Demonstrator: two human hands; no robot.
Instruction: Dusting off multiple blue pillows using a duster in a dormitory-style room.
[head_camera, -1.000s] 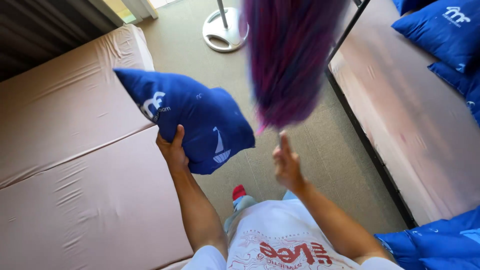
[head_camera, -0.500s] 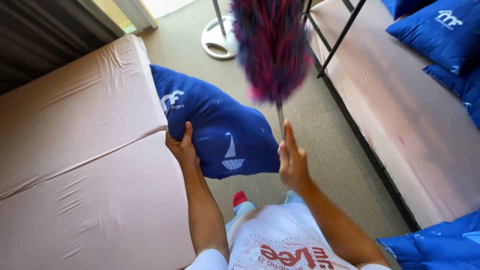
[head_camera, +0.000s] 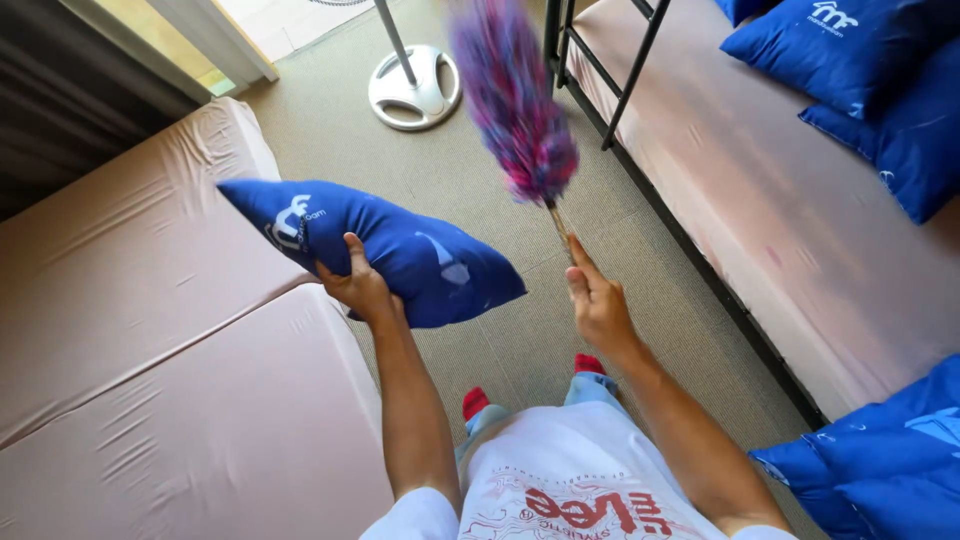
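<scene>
**Count of things in view**

Blue pillows: 4 at least. 1 blue pillow (head_camera: 375, 245) is at centre left, 2 are stacked at the upper right (head_camera: 850, 50) (head_camera: 905, 140), and a blue heap at the lower right (head_camera: 880, 455) may be 1 or 2. Feather dusters (head_camera: 515, 100): 1, top centre. Fan stands (head_camera: 413, 85): 1, top centre. Tan mattresses: 3, 2 at left (head_camera: 120, 240) (head_camera: 190, 430) and 1 at right (head_camera: 790, 230). Red socks: 2, lower centre (head_camera: 476, 402) (head_camera: 588, 363).
</scene>
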